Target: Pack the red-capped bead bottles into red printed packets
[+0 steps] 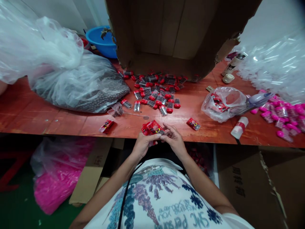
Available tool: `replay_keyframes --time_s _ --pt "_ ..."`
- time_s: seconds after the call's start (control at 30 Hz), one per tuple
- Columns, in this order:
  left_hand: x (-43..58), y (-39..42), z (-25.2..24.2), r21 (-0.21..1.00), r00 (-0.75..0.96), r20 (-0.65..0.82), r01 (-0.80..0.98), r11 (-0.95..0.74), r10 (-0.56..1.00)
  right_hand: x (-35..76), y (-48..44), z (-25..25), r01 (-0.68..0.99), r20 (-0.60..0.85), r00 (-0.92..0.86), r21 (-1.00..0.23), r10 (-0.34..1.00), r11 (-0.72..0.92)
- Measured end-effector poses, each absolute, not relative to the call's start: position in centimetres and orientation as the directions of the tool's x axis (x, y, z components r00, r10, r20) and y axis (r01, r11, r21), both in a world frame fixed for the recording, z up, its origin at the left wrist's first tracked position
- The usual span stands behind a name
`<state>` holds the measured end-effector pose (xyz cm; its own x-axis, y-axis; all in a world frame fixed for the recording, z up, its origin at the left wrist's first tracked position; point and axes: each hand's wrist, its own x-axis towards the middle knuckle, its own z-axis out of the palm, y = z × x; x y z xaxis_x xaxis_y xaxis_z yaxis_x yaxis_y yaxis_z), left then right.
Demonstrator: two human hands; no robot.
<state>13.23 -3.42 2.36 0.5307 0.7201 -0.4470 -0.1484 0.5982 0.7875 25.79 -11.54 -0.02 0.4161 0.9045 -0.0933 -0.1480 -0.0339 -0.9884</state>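
At the table's front edge my left hand (145, 142) is closed round several red printed packets (152, 127). My right hand (173, 136) meets it there, thumb and fingers pinched at the right edge of the top packet. Whether a second item sits between the right fingers is hidden. Behind the hands lies a loose heap of small clear containers (157, 93) with red caps and dark beads inside. One red packet stack (107, 126) rests to the left of my hands, and a single red packet (193, 124) lies to the right.
A clear bag of dark beads (83, 86) lies at left, with a scoop (116, 109) beside it. An open cardboard box (176, 35) towers behind the heap. On the right are a small plastic bag (222, 103), scissors (257, 100), a white bottle (239, 128) and pink-capped containers (283, 114).
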Motion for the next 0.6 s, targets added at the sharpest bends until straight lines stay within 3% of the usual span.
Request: replay_keyframes --time_s 0.33,0.43,0.53,0.6 --pt "13.8 -3.8 1.1 0.619 0.627 -0.515 -0.200 0.760 0.584 27.6 -12.1 -1.3 -0.076 -0.109 0.544 -0.994 0.832 -0.081" --pt "13.3 -3.1 1.2 0.542 0.602 -0.552 -0.266 0.797 0.577 31.1 -13.3 -2.1 0.153 -0.008 0.710 -0.974 0.704 -0.166" --pt "12.8 -2.6 1.2 0.550 0.561 -0.572 -0.280 0.787 0.598 34.0 -14.6 -2.2 0.512 0.208 0.756 -0.779 0.621 -0.363" --pt "12.8 -2.6 1.1 0.566 0.549 -0.567 -0.281 0.775 0.614 33.9 -14.9 -1.8 0.626 0.302 0.724 -0.664 0.620 -0.408"
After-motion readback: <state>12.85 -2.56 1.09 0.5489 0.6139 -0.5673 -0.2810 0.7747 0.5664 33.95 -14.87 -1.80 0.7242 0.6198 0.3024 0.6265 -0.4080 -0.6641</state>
